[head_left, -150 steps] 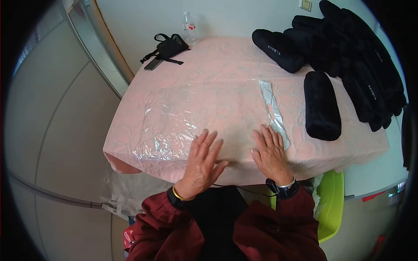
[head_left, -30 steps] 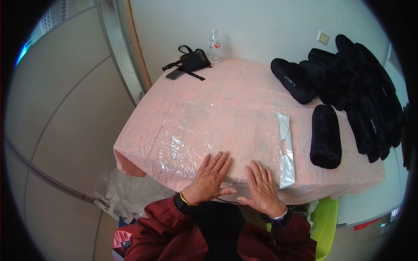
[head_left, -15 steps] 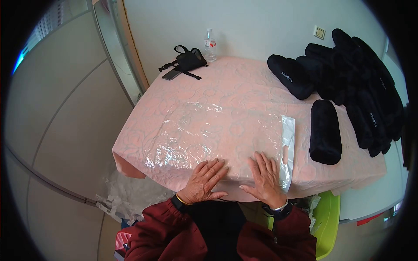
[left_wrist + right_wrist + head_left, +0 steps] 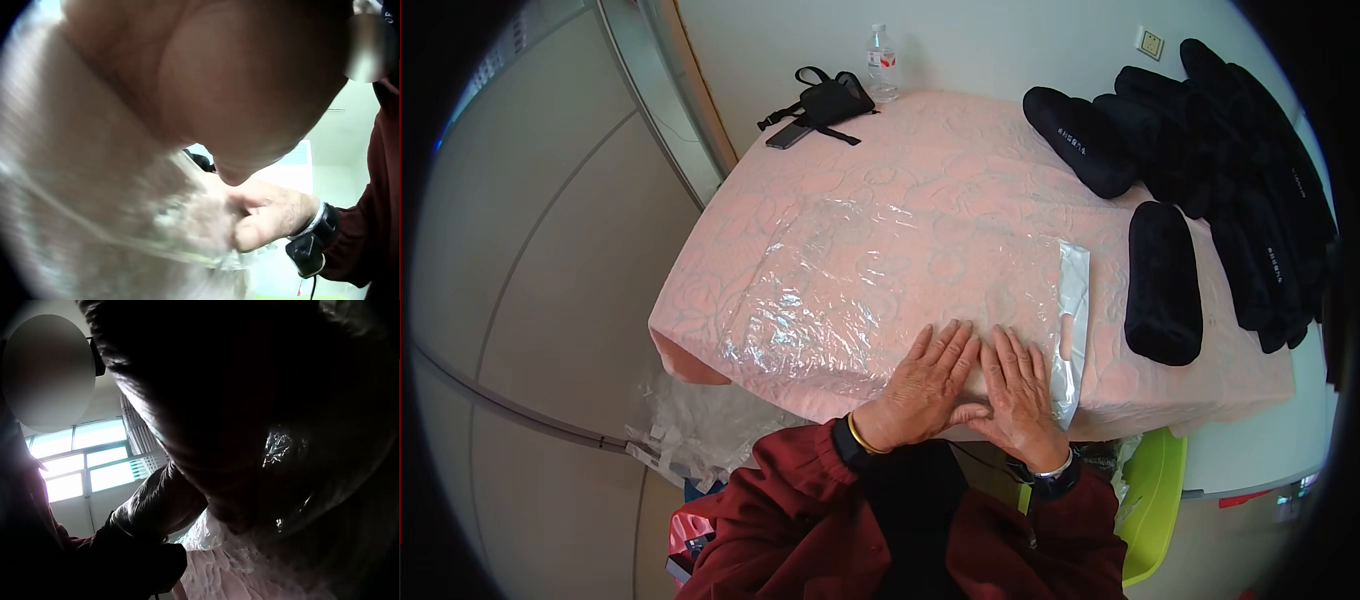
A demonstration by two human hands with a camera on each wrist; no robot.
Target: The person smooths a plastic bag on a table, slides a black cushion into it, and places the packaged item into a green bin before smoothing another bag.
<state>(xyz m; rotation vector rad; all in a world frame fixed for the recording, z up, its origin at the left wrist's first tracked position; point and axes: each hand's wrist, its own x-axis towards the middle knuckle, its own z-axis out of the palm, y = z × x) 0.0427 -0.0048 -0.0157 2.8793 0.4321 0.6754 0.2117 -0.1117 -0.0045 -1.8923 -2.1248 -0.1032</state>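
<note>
A clear plastic bag (image 4: 820, 300) lies spread over the pink tablecloth (image 4: 960, 150) in the head view. Its right end is a white strip (image 4: 1075, 285) with a slot-shaped handle hole. My left hand (image 4: 920, 390) rests flat on the bag's near edge, fingers straight and pointing away from me. Beside it my right hand (image 4: 1017, 395) lies just as flat, close to the white strip. The two thumbs come together between the hands. In the left wrist view the right hand (image 4: 275, 215) shows beyond the blurred film.
One black plush cushion (image 4: 1164, 285) lies right of the bag, and a heap of similar cushions (image 4: 1190, 130) fills the far right corner. At the back left are a black pouch (image 4: 835, 98), a phone (image 4: 788, 135) and a water bottle (image 4: 881, 65). A green bin (image 4: 1150, 510) stands below the table's right side.
My left hand has slid right along the near edge until it meets the right hand. The bag stays flat, its white strip straighter than five seconds ago. The head view has shifted.
</note>
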